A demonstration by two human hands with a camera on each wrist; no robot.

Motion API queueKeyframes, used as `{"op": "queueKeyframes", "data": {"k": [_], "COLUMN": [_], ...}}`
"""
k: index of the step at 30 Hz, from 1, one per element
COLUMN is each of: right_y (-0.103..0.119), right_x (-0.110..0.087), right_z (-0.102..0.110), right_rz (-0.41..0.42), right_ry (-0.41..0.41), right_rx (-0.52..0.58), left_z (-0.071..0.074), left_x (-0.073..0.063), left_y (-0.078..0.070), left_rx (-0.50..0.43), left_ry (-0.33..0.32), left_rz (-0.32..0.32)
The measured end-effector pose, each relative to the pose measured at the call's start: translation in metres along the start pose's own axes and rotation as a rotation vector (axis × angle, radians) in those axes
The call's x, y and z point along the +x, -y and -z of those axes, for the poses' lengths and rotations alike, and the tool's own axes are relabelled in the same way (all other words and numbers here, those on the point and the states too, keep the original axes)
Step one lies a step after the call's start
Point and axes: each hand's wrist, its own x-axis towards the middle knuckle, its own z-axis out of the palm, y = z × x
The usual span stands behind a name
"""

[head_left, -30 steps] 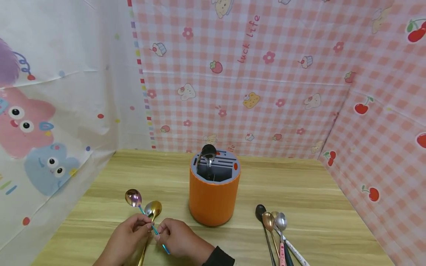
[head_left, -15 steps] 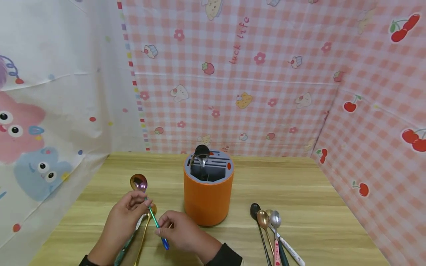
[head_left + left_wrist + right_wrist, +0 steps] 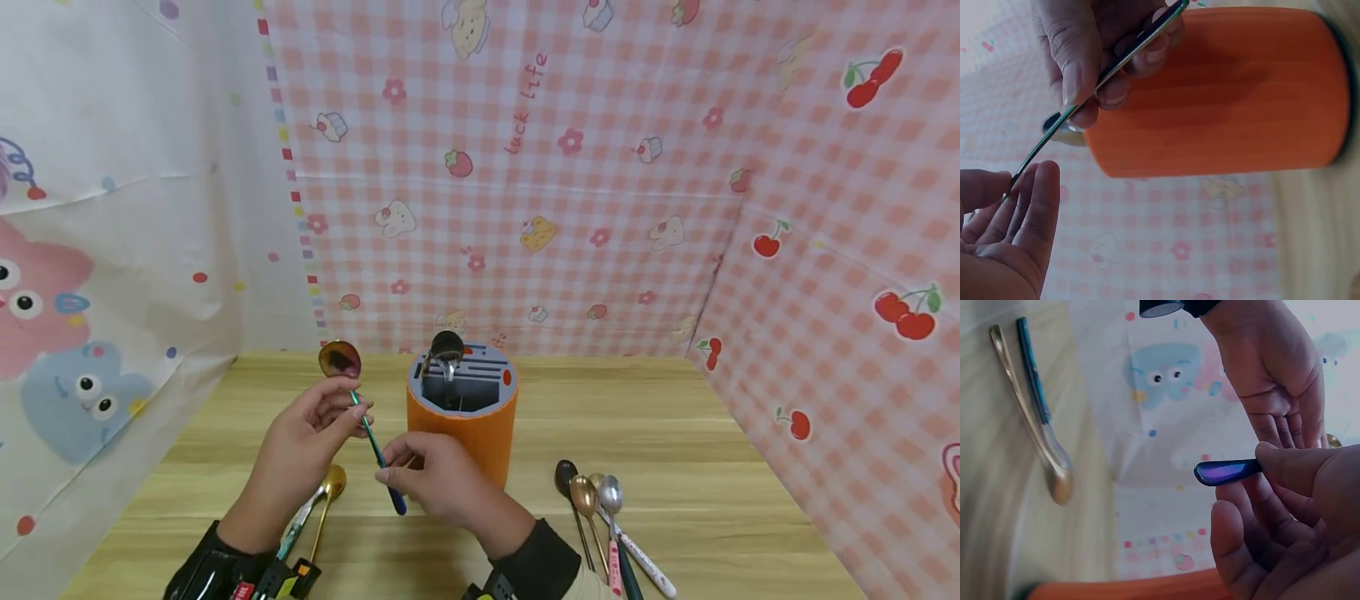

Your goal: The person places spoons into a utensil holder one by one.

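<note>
Both hands hold one iridescent long-handled spoon, raised above the table left of the orange cutlery holder (image 3: 491,446). The spoon's rounded purple-gold bowl (image 3: 340,360) points up and away, and its green handle slants down to a blue-purple end (image 3: 1227,472). My left hand (image 3: 306,433) pinches the handle just below the bowl. Closer to the handle's end, my right hand (image 3: 442,479) pinches it between thumb and fingers, in front of the holder. A dark, shiny spoon (image 3: 447,345) stands in the holder's large front opening, bowl up.
On the table at left lie a gold spoon (image 3: 334,482) and a green-handled spoon (image 3: 294,529), side by side. Several spoons, among them a black one (image 3: 566,477) and a pink-handled one (image 3: 615,567), lie fanned at right. Patterned cloth (image 3: 570,192) hangs behind.
Both hands have lifted the iridescent spoon up and to the right, away from the two spoons at left and closer to the holder. The head view has shifted slightly.
</note>
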Motion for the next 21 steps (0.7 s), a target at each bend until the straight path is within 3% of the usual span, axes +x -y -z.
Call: {"op": "queueKeyframes", "data": {"k": [11,21], "right_y": [0.021,0.036], "right_x": [-0.006,-0.007], "right_z": [0.028,0.047], "right_rz": [0.087,0.145], "right_ry": [-0.117,-0.199], "right_rx": [-0.055,-0.066], "left_z": [-0.004,-0.010], "left_x": [0.012,0.024], "left_y": [-0.041,-0.071], "left_rx": [0.017,0.115], "left_ry": [0.074,0.079], "left_rz": [-0.164,-0.224]}}
